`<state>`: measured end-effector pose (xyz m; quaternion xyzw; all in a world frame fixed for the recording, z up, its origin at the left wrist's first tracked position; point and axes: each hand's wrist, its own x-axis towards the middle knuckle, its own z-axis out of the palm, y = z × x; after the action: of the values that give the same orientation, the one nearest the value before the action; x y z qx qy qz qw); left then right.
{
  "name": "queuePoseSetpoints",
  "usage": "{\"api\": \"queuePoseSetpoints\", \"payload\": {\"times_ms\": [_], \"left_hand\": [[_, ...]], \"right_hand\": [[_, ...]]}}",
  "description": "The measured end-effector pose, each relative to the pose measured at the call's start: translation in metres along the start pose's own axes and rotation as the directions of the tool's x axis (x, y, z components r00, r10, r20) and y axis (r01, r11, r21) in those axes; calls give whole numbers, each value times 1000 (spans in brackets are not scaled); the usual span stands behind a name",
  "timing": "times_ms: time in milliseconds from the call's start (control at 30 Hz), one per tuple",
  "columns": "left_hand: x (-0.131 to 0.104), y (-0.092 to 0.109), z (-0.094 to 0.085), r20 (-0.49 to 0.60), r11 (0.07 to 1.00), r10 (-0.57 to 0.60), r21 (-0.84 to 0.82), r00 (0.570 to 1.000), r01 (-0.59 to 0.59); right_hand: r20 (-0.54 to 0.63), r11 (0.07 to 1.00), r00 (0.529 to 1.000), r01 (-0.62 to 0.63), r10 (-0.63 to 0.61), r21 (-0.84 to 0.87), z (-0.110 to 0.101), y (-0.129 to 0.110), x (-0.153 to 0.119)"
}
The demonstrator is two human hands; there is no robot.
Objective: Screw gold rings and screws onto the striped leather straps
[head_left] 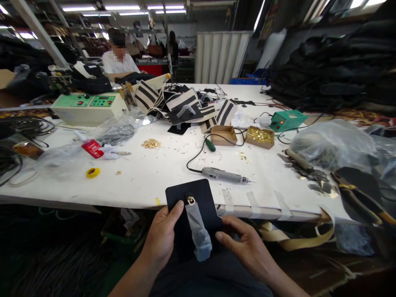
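A flat black panel (202, 198) with rounded top corners is held between my two hands at the table's near edge. On it, a gold ring fitting (190, 200) sits near the top, with a strap wrapped in translucent plastic (197, 231) hanging below. My left hand (163, 231) grips the panel's left edge, thumb on the front beside the ring. My right hand (243, 239) pinches the right edge lower down. Just beyond the panel, a grey electric screwdriver (222, 175) lies on the white table (139, 177).
Striped pieces (182, 103) are piled mid-table. Behind lie a box of gold parts (260, 137) and a green power unit (287, 120). Pliers (359, 198) rest at right; yellow tape (93, 173) and a red packet (92, 148) at left. A person (120, 62) sits across.
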<state>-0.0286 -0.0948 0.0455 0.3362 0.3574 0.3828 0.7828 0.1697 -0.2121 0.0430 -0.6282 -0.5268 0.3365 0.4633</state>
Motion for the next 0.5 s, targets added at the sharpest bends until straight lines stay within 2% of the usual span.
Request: {"api": "queuePoseSetpoints", "payload": {"times_ms": [67,100,167,200,333,500], "left_hand": [[-1,-3,-1,6,988,68,141,998,-69],[-2,-4,-2,18,973,81,217,997,-83],[-6,-5,-3,45,932,78,350,996,-89],[-8,-5,-3,55,911,81,402,995,-96],[-18,-1,0,81,828,198,519,977,-211],[-26,1,0,167,694,307,634,937,-341]], "right_hand": [[-195,977,964,155,-181,-144,-3,-8,7],[-241,952,931,226,-273,-207,-4,-14,11],[-227,898,887,331,-401,-291,-4,-27,22],[-194,882,885,355,-424,-309,-2,-33,26],[-103,909,932,308,-348,-281,13,-45,40],[-113,965,969,202,-222,-166,29,-44,42]]}}
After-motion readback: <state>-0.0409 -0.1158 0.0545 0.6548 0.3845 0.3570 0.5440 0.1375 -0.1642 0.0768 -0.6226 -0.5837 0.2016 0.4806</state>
